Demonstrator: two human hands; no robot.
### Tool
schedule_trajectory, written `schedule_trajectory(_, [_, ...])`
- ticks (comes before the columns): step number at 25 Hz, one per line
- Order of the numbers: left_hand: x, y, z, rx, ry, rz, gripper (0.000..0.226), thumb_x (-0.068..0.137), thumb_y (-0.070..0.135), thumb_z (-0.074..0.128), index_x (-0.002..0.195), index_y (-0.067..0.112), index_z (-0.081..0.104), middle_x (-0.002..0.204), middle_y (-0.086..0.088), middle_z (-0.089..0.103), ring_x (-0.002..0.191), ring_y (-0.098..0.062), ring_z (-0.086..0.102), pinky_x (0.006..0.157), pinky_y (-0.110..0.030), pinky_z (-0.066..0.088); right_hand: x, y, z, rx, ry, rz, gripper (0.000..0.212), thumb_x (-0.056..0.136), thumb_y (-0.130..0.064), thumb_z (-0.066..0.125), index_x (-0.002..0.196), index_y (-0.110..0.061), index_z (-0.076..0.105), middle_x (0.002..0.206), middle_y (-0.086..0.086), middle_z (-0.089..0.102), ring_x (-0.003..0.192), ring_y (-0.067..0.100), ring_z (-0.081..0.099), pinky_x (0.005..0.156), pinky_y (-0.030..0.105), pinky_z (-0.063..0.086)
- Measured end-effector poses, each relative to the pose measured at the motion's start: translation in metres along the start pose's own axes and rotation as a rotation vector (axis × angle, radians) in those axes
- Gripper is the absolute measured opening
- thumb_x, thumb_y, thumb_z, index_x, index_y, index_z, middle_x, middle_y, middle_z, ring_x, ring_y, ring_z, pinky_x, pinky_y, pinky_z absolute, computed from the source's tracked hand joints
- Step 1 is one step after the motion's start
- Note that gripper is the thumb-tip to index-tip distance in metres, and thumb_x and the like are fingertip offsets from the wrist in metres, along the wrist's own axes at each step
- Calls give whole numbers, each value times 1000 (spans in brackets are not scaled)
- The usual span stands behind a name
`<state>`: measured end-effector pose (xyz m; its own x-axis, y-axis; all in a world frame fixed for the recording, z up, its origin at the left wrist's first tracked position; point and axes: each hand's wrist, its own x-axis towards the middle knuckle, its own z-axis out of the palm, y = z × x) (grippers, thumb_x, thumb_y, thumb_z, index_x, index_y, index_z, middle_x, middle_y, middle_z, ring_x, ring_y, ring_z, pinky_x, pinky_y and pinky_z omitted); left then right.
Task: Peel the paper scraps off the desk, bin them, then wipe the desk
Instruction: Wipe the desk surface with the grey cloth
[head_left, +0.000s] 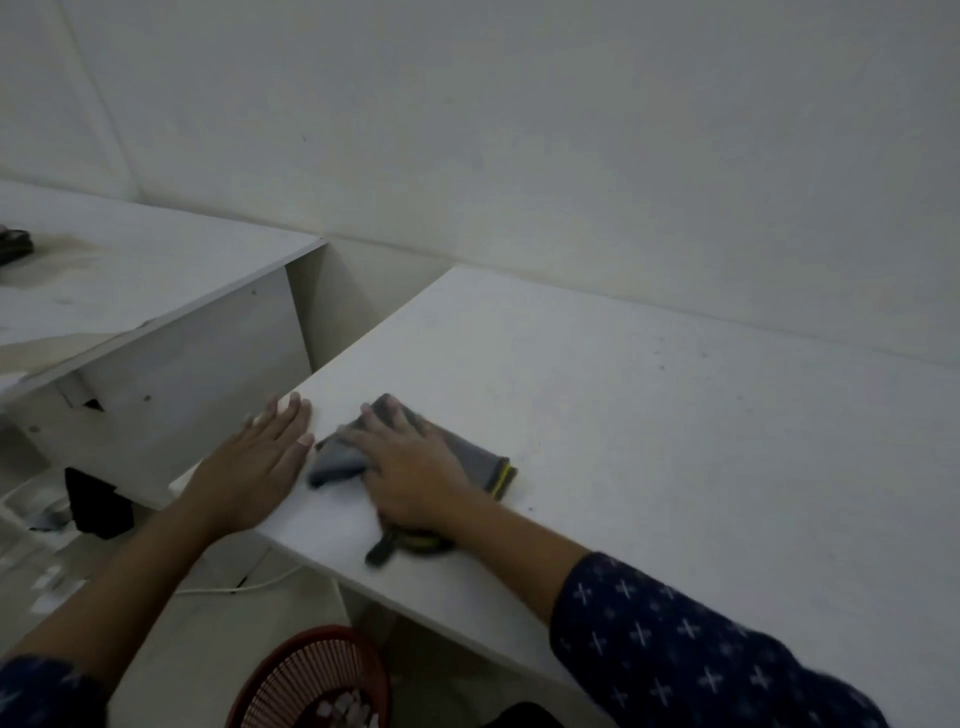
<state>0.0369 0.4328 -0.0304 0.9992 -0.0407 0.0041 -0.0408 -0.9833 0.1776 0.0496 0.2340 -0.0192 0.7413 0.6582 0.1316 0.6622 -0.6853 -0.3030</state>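
We are pressing the cloth (470, 457) under our flat right hand (410, 467), flat left hand (254, 467) resting just left, the desk (675, 441) extending rightward.

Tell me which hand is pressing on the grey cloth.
The right hand, spread flat on the grey cloth; the left hand rests on the bare desk beside it.

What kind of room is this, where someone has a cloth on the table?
Probably a plain office or study room, though I can't be sure: a white desk in front, a second desk of the same kind beside it, bare white walls, and a red mesh wastebasket on the floor.
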Motion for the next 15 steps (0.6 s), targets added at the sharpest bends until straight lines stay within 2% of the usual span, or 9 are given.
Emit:
schedule_trajectory(2, [-4, 8, 0, -29, -21, -12, 53, 99, 34, 10, 146, 19, -7, 156, 1, -11, 142, -9, -13, 117, -29, -4, 0, 69, -13, 9, 81, 148, 55, 85, -14, 46, 137, -31, 40, 151, -1, 34, 144, 25, 17, 117, 43, 18])
schedule_trajectory(3, [-6, 12, 2, -36, -14, -8, 53, 99, 34, 11, 147, 19, -6, 157, 1, -10, 143, -10, -13, 117, -30, -4, -10, 107, -23, -19, 140, 289, 53, 83, -16, 49, 133, -31, 44, 146, -1, 40, 141, 27, 24, 114, 41, 25])
schedule_trajectory(6, [-12, 25, 3, -21, 6, 21, 54, 99, 34, 11, 147, 17, -4, 157, 0, -8, 143, -13, -12, 118, -32, -3, -76, 206, -66, -80, 258, 782, 41, 86, -10, 47, 127, -12, 51, 134, 14, 49, 125, 33, 43, 100, 38, 41])
schedule_trajectory(8, [-13, 27, 1, 1, -8, 22, 54, 99, 35, 10, 147, 16, -4, 157, -1, -8, 144, -15, -12, 118, -33, -2, -114, 221, -101, 33, 290, 934, 33, 87, 0, 41, 116, 1, 57, 122, 21, 56, 110, 35, 52, 83, 33, 44])
schedule_trajectory(10, [-12, 29, 0, 7, -25, 31, 55, 99, 36, 11, 148, 15, -4, 157, -2, -9, 144, -16, -12, 118, -34, -2, -114, 188, -124, 63, 360, 910, 27, 85, 3, 41, 106, 6, 57, 110, 24, 60, 96, 35, 57, 69, 30, 36])
schedule_trajectory(12, [-13, 39, 2, 4, -40, 56, 56, 99, 37, 10, 148, 15, -4, 157, -2, -9, 144, -15, -13, 118, -35, -2, -100, 128, -118, 80, 383, 712, 31, 83, 2, 39, 108, 2, 58, 110, 20, 62, 99, 34, 58, 70, 28, 36])
schedule_trajectory(13, [-14, 44, 5, 1, -38, 72, 55, 99, 36, 10, 148, 15, -4, 157, -1, -9, 143, -15, -14, 118, -35, -2, -94, 86, -99, 81, 341, 584, 35, 83, 1, 38, 112, -2, 58, 113, 18, 61, 104, 33, 58, 74, 31, 41])
schedule_trajectory(15, [-17, 53, 7, -12, -25, 78, 54, 99, 34, 11, 148, 14, -3, 157, -2, -8, 143, -15, -13, 118, -35, -1, -92, 4, -47, 30, 188, 379, 40, 88, -3, 39, 126, -3, 49, 129, 21, 52, 121, 35, 49, 96, 38, 42])
